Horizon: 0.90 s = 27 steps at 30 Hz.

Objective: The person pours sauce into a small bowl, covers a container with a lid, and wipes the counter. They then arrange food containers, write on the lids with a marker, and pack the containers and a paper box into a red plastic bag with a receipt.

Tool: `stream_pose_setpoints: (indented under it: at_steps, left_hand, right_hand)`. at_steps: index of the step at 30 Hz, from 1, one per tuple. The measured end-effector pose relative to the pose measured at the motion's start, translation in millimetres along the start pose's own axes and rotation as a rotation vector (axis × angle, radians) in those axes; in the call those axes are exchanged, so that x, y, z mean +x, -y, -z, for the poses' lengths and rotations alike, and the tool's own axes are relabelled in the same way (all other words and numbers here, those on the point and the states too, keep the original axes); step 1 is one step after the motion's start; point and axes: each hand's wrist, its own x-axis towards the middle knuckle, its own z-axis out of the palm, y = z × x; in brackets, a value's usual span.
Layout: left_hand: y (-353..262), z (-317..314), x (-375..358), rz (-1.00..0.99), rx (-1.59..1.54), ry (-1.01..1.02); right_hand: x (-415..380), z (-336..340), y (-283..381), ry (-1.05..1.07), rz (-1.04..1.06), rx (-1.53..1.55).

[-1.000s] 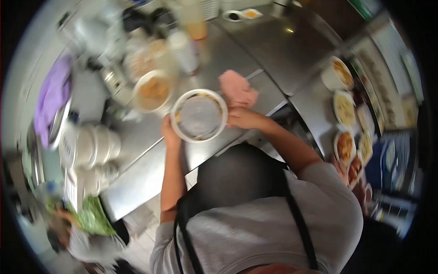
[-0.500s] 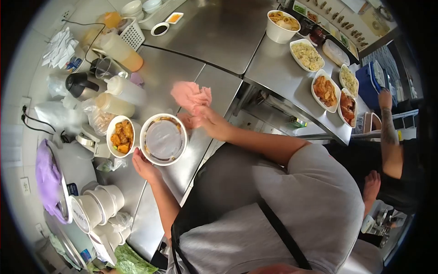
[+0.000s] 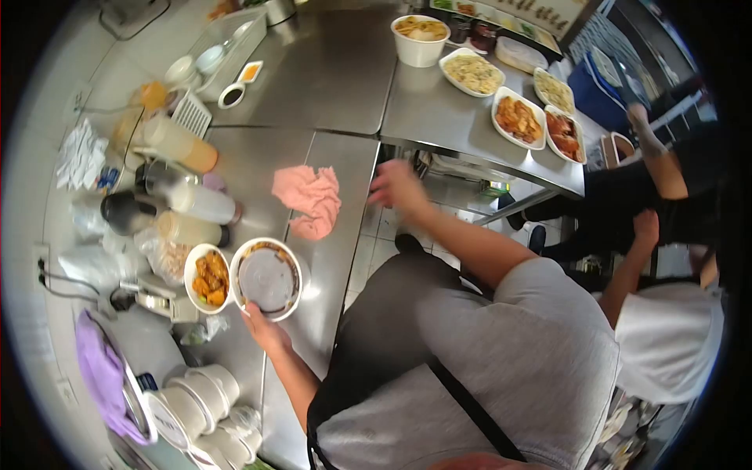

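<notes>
A white round bowl (image 3: 296,270) with a brown-smeared rim and a greyish inside rests on the steel counter. My left hand (image 3: 268,330) grips its lower edge. Beside it, touching or nearly so, is a smaller white bowl (image 3: 190,274) of orange-brown food pieces. The crumpled pink cloth (image 3: 313,200) lies on the counter above the round bowl. Off the counter's edge, right of the cloth, my right hand (image 3: 398,189) is blurred, with its fingers apart and nothing seen in it.
Squeeze bottles (image 3: 184,145) and bags line the wall side. Stacked white tubs (image 3: 200,395) stand at lower left. Filled dishes (image 3: 518,119) and a tall tub (image 3: 421,51) sit on the back-right counter. Co-workers (image 3: 666,168) are at the right. A small sauce dish (image 3: 232,95) is near the top.
My right hand has let go of the pink cloth and moved right, away from it. The cloth now lies on the counter. The view has shifted.
</notes>
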Motion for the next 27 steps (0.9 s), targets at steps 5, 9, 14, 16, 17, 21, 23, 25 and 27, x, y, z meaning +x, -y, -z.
stream_pose_setpoints:
  at_steps: [5,9,14,16,17,21,23,25,27]
  left_hand:
    - [-4,8,0,0.005,-0.004,0.034]
    - [0,11,3,0.023,-0.049,0.045]
    - [-1,16,5,0.011,0.071,0.059]
    - [0,15,3,0.025,0.073,0.021]
    - [1,16,4,0.008,0.059,0.034]
    - [1,14,3,-0.007,0.037,0.059]
    - [6,23,6,-0.006,0.049,0.083]
    - [5,21,4,-0.021,0.044,0.046]
    - [4,22,2,-0.017,0.038,0.027]
  right_hand:
    - [-4,193,14,-1.148,0.084,0.296]
    - [-9,265,28,-1.148,0.033,0.328]
    - [3,295,18,-1.147,0.055,0.262]
    - [-4,285,10,-1.112,0.128,0.254]
    - [-12,272,9,-1.088,0.127,0.192]
    - [-36,205,19,-0.916,0.101,-0.017]
    - [-28,178,21,-0.753,0.093,-0.035]
    - [-2,146,28,-0.623,-0.031,-0.095]
    - [32,113,31,-0.450,-0.103,-0.023]
